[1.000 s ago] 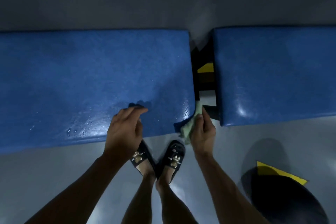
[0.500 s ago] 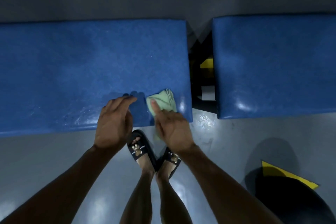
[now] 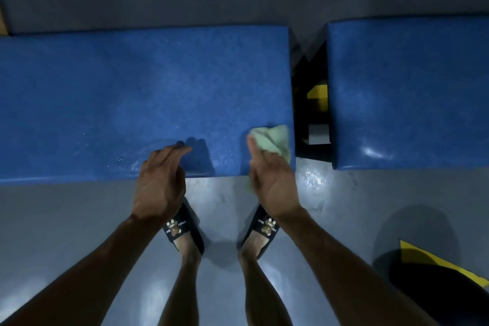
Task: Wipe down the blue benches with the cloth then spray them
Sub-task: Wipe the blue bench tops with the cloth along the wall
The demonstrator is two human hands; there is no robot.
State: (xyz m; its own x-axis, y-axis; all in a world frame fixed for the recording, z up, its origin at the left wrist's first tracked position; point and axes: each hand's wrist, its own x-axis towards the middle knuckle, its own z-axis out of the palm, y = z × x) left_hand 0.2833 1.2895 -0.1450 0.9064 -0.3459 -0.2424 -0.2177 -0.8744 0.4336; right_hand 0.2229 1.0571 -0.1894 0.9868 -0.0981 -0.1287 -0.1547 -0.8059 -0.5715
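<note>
1. Cloth (image 3: 272, 140), pale green and bunched, lies at the near right corner of the left bench (image 3: 132, 92), gripped by the right hand (image 3: 275, 182).
2. Left hand (image 3: 161, 180) rests relaxed on the bench's near edge, holding nothing.
3. Second bench (image 3: 410, 92) stands beyond a dark gap.
</note>
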